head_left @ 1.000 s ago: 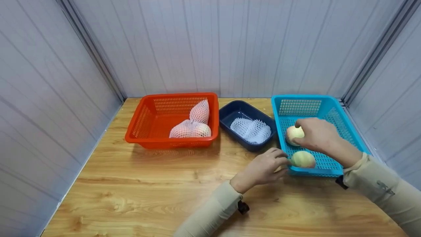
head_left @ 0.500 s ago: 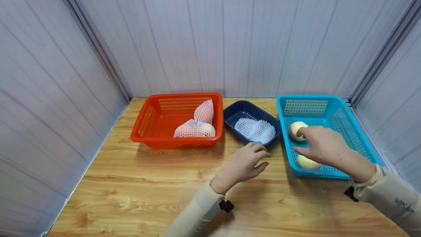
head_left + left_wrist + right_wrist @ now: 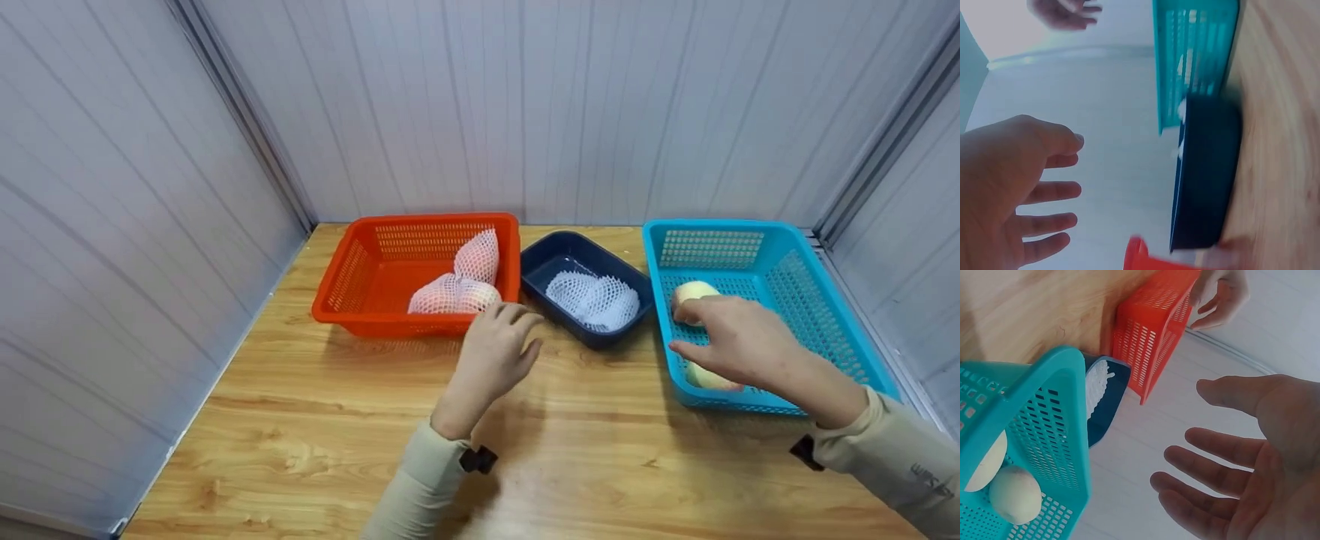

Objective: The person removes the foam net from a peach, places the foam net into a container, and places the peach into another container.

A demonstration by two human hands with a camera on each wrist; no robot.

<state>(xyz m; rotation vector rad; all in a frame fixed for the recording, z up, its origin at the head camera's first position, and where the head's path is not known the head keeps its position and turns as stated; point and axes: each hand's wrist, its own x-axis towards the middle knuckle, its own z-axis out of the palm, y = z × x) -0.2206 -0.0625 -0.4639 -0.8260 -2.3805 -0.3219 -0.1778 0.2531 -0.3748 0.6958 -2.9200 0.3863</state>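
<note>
My left hand [image 3: 491, 352] hovers at the front right corner of the orange basket [image 3: 397, 324], fingers loosely extended with nothing in them. That basket holds several pinkish fruits in white foam nets [image 3: 478, 259]. Over the blue basket [image 3: 817, 300] is my right hand [image 3: 750, 341], thumb and fingers spread apart. Below it, two bare pale yellow-pink fruits, probably peaches, lie in the basket: a rear fruit [image 3: 692, 289] and a front fruit [image 3: 712, 378], both partly hidden by the hand. The right wrist view shows the right hand [image 3: 1241, 467] apart from the fruit.
A navy tray [image 3: 551, 247] stands between the two baskets, with empty white foam nets [image 3: 592, 300] inside. All three containers sit on a wooden table [image 3: 315, 435]. Pale panel walls [image 3: 480, 112] enclose the back and sides.
My left hand has moved left from the blue basket to the orange one. My right hand has let go of the rear fruit and stays above it. The view has shifted slightly.
</note>
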